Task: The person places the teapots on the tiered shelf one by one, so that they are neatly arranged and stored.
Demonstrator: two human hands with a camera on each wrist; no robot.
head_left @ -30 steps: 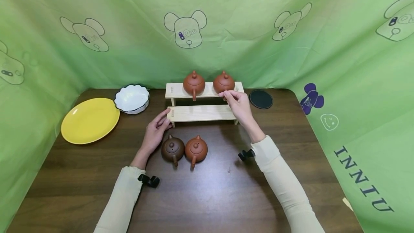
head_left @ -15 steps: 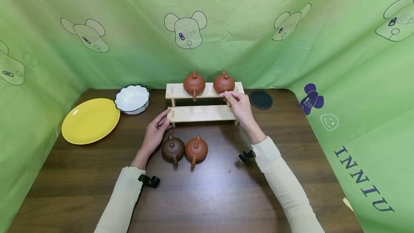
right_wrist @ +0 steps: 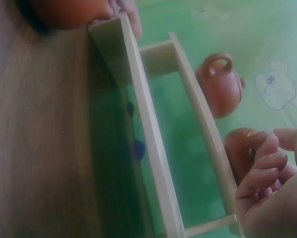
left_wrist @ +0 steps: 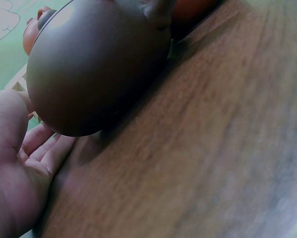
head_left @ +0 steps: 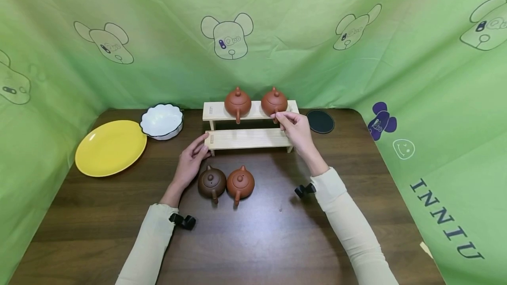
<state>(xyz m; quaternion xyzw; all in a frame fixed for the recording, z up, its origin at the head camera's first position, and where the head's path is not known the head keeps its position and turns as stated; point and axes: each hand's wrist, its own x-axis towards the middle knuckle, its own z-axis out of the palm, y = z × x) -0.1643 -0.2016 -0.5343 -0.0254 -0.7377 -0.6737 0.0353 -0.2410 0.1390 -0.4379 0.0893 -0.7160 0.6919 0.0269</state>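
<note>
Teapot (head_left: pixel 273 99) in right grip (head_left: pixel 298 131), near right edge of upper shelf (head_left: pixel 256 111)

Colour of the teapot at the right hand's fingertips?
Plain reddish-brown; that teapot shows best in the head view.

Smooth teapots (head_left: pixel 237 101), pale wooden stand (head_left: pixel 249 139)

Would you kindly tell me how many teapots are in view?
4: left red teapot and right red teapot on the upper shelf; brown teapot and front red teapot on the table.
</note>
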